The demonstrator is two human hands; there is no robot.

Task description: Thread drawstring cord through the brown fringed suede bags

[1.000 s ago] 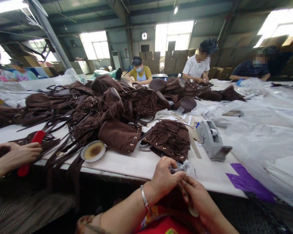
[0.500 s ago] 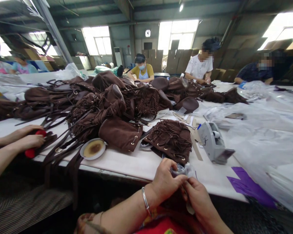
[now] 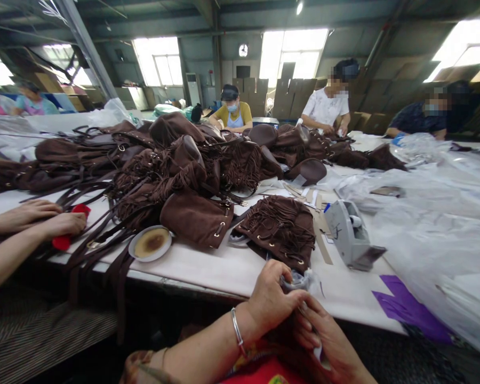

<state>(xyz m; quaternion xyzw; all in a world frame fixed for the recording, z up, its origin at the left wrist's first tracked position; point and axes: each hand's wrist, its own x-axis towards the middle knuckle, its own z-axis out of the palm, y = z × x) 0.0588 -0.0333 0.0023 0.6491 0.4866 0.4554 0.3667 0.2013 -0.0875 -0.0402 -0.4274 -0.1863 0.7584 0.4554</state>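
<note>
My left hand [image 3: 270,293], with a silver bangle at the wrist, is closed at the table's front edge. Its curled fingers are on a crumpled, greyish see-through wrap [image 3: 300,280], plastic by its look. My right hand [image 3: 324,330] meets the left thumb, its fingers bent round a small pale strip [image 3: 318,353] whose end shows below them. What lies between the two hands is mostly hidden. Just beyond them rests a dark brown fringed bag [image 3: 282,226] with metal eyelets. A plain brown bag [image 3: 196,218] lies to its left.
Brown bags [image 3: 176,154] with straps are heaped behind. A dish of yellowish-brown stuff [image 3: 150,242] stands at the front. To the right are a grey tape dispenser [image 3: 350,234], a purple piece [image 3: 412,306] and plastic sheets [image 3: 428,229]. At left, a co-worker's hands [image 3: 64,224] hold something red.
My right hand has turned and its fingers have curled inward, with the pale strip showing more. My left hand stays nearly still. The co-worker's hands and red thing have moved slightly right.
</note>
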